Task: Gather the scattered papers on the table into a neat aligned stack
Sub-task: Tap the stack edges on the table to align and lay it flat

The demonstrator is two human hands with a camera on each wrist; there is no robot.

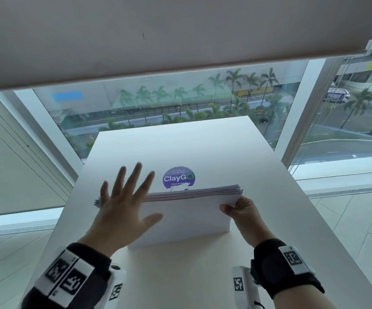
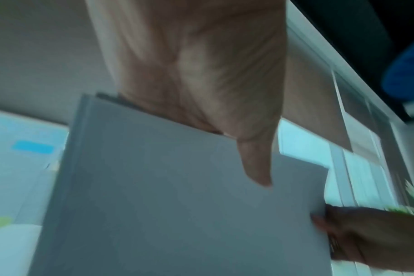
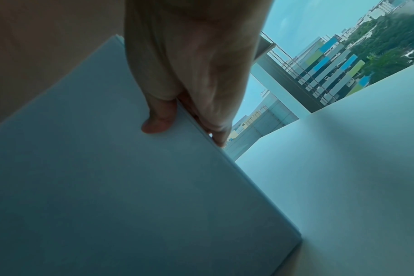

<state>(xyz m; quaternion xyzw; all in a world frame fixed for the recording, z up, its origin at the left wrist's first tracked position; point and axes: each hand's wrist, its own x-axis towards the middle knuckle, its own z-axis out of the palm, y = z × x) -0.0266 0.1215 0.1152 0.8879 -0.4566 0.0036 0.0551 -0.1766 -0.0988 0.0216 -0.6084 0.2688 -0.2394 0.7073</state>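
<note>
A thick stack of white papers [image 1: 187, 217] stands on its long edge on the white table [image 1: 203, 141], its top tilted away from me. My right hand [image 1: 238, 208] pinches the stack's upper right corner, thumb on the near face and fingers behind. My left hand [image 1: 124, 197] is spread with straight fingers over the stack's upper left part. In the left wrist view the palm [image 2: 201, 74] sits at the stack's [image 2: 177, 205] top edge, thumb lying on the near sheet. The right wrist view shows the thumb [image 3: 158, 119] pressed on the stack [image 3: 106, 186].
A round purple ClayGO sticker [image 1: 178, 177] lies on the table just behind the stack. Large windows [image 1: 180, 101] and a lowered roller blind [image 1: 158, 30] stand beyond the table's far edge. Tiled floor [image 1: 359, 219] shows to both sides.
</note>
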